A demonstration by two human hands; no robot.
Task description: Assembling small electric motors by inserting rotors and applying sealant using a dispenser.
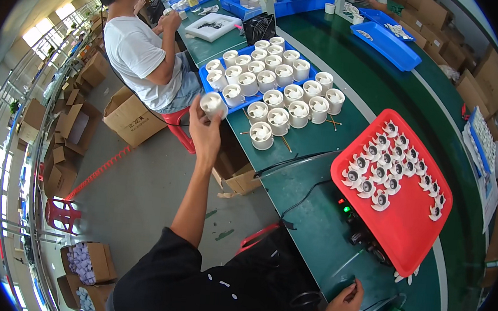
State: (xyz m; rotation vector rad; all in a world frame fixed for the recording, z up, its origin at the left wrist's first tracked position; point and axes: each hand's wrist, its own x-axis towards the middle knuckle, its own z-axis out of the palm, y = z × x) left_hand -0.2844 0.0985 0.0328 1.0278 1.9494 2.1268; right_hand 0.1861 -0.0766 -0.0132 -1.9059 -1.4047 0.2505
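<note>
Work in hand: white cylindrical fan housings, each with a bladed insert. One housing (213,103) is gripped between thumb and fingers of the left hand (205,130), raised at the near left corner of a blue tray (242,104); whether it is touched to the tray cannot be told. The right hand (347,302) is held low over the green table (309,210), thumb and fingertips brought together; whether anything small is pinched there cannot be told. Step, as judged: a housing being placed among, or taken from, the grouped housings, the direction not being settled by this view. Next move, as judged: a steady grip and a level, upright set-down, with neighbouring pieces left unknocked. Containers: blue tray, filled with upright housings in close rows, further housings (278,118) being stood directly on the table beside it. Red tray (404,232), tilted, stocked with loose white impellers (383,175) with dark hubs, gathered mostly toward its upper part, with its lower part bare. White tray (224,22), dark matter contained, kind not discernible. Cardboard box (103,259), on the floor, filled with pale purple pieces (81,263); second box (67,286) beside it, pale bluish pieces held.
</note>
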